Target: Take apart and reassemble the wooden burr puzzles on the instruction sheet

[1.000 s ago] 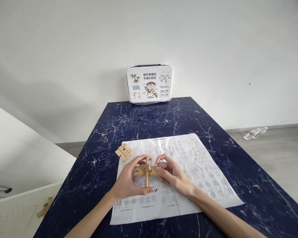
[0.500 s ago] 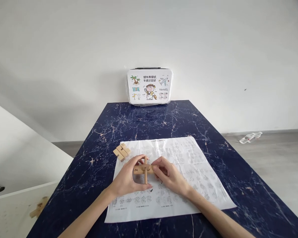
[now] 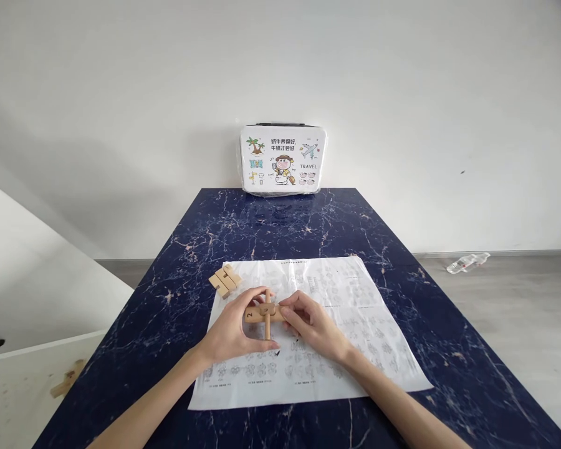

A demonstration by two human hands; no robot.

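Note:
A crossed wooden assembly (image 3: 267, 313) is held above a printed paper sheet (image 3: 355, 349); its horizontal piece bears the number 2, and a round rod crosses it. My left hand (image 3: 231, 327) grips the assembly from the left, fingers at the rod's far end and thumb near its close end. Between the thumb and fingers of my right hand (image 3: 315, 324) is the right end of the horizontal piece. Several notched wooden blocks (image 3: 225, 280) lie side by side at the sheet's far left corner.
A white case with cartoon prints (image 3: 284, 159) stands at the far end of the blue marbled table (image 3: 280, 231), against the wall. More wooden pieces (image 3: 68, 378) lie on a white surface at lower left. A clear plastic bottle (image 3: 467, 262) is on the floor at right.
The view has shifted slightly, so the hands, sheet and blocks appear a little further left and higher. My grip on the wooden assembly looks the same.

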